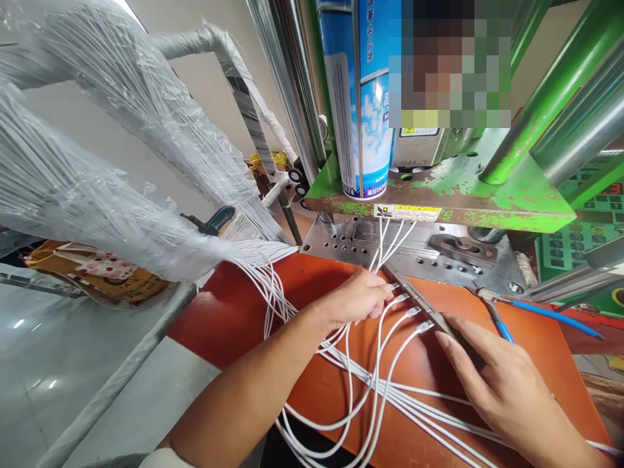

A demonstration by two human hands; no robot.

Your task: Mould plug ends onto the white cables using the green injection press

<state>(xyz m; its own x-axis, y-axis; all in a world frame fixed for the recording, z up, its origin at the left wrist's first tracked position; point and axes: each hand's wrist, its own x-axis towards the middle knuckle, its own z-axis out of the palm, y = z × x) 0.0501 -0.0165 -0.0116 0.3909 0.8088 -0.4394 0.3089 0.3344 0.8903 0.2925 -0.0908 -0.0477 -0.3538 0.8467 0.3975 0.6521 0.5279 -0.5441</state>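
A narrow metal bar (413, 294) lies at a slant over the orange work surface, its far end near the machine's steel plate. White cables (390, 335) with small metal plug ends (413, 312) run to its left edge in a row. My left hand (358, 300) is closed at the far end of that row, pinching a cable by its plug end; its fingertips partly hide the plug. My right hand (502, 367) grips the bar's near end between thumb and fingers.
A green press (526, 218) stands behind, carrying a blue spray can (363, 130). Blue-handled pliers (497, 315) lie to the right. Steel mould plate (336, 237) sits under the press. Plastic-wrapped cable bundles (160, 130) hang on a rack at left.
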